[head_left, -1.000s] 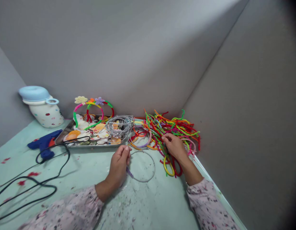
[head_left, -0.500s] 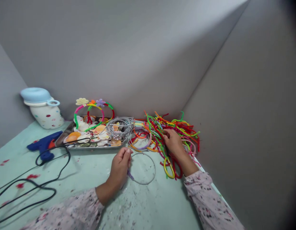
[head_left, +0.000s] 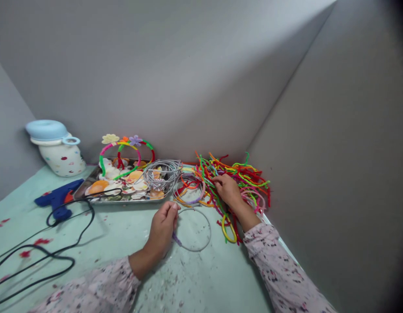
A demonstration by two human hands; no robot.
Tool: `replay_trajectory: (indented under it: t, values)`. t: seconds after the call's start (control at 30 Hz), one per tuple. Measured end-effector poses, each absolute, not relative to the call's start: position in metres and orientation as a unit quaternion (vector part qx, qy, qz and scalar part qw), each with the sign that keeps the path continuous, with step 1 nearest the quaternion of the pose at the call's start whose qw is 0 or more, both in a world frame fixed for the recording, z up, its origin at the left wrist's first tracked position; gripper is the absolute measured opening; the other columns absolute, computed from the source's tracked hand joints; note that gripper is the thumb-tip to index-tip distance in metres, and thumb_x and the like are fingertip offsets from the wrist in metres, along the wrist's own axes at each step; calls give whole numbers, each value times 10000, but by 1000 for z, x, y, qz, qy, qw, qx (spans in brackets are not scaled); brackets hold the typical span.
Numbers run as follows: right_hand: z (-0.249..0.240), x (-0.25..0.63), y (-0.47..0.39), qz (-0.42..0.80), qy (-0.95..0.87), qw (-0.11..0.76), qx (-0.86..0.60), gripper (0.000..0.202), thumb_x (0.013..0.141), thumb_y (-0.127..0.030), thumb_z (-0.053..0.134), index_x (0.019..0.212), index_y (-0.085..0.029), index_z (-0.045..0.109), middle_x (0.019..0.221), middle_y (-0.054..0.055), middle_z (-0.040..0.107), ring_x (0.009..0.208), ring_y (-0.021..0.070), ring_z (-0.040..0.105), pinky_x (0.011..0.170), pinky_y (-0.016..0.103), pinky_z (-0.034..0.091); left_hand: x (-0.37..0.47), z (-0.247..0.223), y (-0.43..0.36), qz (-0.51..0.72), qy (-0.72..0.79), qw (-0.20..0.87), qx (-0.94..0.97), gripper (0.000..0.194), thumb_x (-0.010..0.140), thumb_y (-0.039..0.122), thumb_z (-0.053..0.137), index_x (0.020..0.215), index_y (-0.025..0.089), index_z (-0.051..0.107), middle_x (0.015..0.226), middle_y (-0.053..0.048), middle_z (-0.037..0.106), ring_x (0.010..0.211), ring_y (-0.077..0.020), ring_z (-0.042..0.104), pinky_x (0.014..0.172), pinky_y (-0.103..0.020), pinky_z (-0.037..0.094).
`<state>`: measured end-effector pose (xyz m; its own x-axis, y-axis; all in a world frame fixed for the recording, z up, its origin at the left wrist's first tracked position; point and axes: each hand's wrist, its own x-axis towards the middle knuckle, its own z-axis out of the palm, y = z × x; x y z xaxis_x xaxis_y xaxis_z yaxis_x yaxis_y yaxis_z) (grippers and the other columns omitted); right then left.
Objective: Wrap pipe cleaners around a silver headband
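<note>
My left hand (head_left: 162, 224) is closed around the side of a grey wire ring (head_left: 209, 230). A short purple wrap (head_left: 176, 239) covers part of the ring just below my fingers. My right hand (head_left: 228, 189) reaches into a tangled pile of colourful pipe cleaners (head_left: 250, 174), its fingers drawn together among the stems. What the fingertips pinch there is too small to make out. A yellow loop (head_left: 229, 230), which looks like a scissors handle, sticks out of the pile below my right wrist. Between my hands and the wall lie more rings (head_left: 188, 189), some partly wrapped in colour.
A metal tray (head_left: 123, 202) of shells carries a coil of silver wire (head_left: 162, 174) and two flower-topped pipe-cleaner hoops (head_left: 139, 156). Left of it lie a blue glue gun (head_left: 60, 198) and its black cord (head_left: 71, 261). A white jar (head_left: 61, 156) with a blue lid stands near the walls.
My right hand has shifted slightly left and away from me within the pipe cleaners. My left hand keeps the wire ring in nearly the same place.
</note>
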<state>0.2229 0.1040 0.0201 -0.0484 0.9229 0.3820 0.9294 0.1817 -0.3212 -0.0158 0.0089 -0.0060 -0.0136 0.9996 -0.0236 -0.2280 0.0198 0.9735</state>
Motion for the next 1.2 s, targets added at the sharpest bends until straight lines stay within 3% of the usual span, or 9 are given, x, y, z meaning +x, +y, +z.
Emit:
replay_trajectory:
  t: [0.17,0.47,0.63,0.8,0.9,1.03,1.2]
  values:
    - [17,218,97,-8,-726,238,-645,165,854,-242,590,992,-225,678,949,25,630,833,144,596,746,236,424,-16,-7,10,548,451,547,443,285,841,451,568,776,174,561,574,53,434,470,-69,343,427,-177,249]
    - [17,216,96,-29,-702,215,-679,269,860,-301,602,1118,-232,633,1046,61,625,911,183,600,755,263,415,-16,-7,9,557,451,553,424,304,829,476,573,781,176,567,573,54,438,463,-69,348,423,-178,253]
    - [20,213,100,-23,-693,194,-694,182,864,-281,564,985,-218,684,977,65,640,878,191,607,734,266,413,-15,-7,10,569,446,556,410,304,818,483,586,791,180,572,574,55,445,467,-66,354,424,-174,258]
    - [23,207,105,-20,-688,185,-702,231,859,-243,528,1032,-214,678,1009,90,664,876,212,619,730,283,408,-15,-6,9,582,440,553,402,318,812,492,595,783,176,571,588,49,450,471,-61,352,423,-175,255]
    - [24,206,107,-14,-680,184,-709,201,851,-235,517,949,-200,690,941,98,682,843,217,622,716,287,404,-16,-5,9,577,442,557,403,322,821,494,586,790,174,567,592,49,450,474,-58,354,426,-170,258]
    - [24,209,108,3,-677,207,-706,142,804,-225,546,841,-180,675,835,88,670,769,203,603,683,279,400,-16,-5,9,571,444,556,408,316,830,489,578,790,176,563,595,50,450,475,-57,357,429,-168,261]
    - [21,220,102,37,-670,295,-680,125,762,-220,522,789,-186,639,796,46,628,742,179,568,685,270,407,-15,-6,8,570,440,561,409,300,841,473,568,792,178,554,589,54,434,471,-55,342,425,-167,251]
